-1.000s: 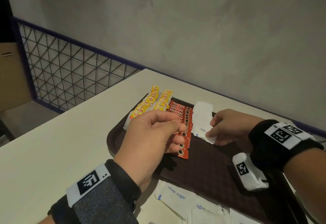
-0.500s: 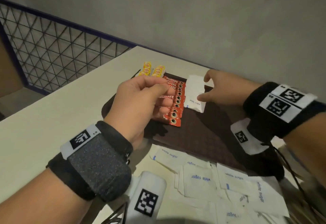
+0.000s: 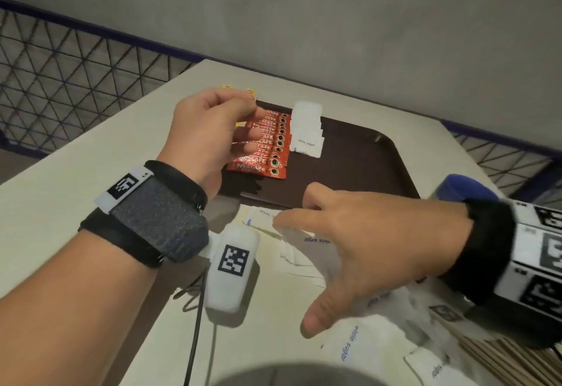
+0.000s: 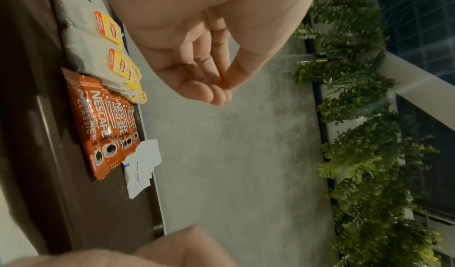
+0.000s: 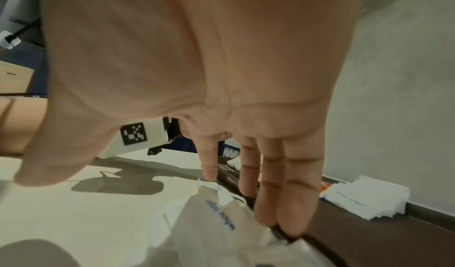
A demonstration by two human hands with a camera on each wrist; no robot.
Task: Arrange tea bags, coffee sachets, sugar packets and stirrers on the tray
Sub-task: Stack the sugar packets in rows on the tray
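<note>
- The brown tray (image 3: 359, 154) is sitting on the pale counter (image 3: 76, 178), close to the grey wall.
- Three rows are lying side by side on the tray's far-left part: yellow-tagged tea bags (image 4: 115, 61) at the outer edge, red coffee sachets (image 3: 270, 148) overlapping in the middle, and a row of white sugar packets (image 3: 305, 130) just beside them.
- The left hand (image 3: 209, 139) is hovering above the coffee sachets, fingers curled, thumb tip meeting the fingertips; the left wrist view is showing nothing between them.
- The right hand (image 3: 359, 242) is reaching, palm down with fingers straight and spread, over loose sugar packets (image 3: 316, 241) lying on the counter at the tray's near edge.
- In the right wrist view its fingertips (image 5: 288, 220) are sitting at the top of that loose pile beside the tray rim; whether they are touching a packet cannot be told.
- More loose packets (image 3: 365, 352) are lying scattered toward the near right of the counter.
- A blue object (image 3: 465, 188) is showing behind the right wrist; blurred, kind unclear.
</note>
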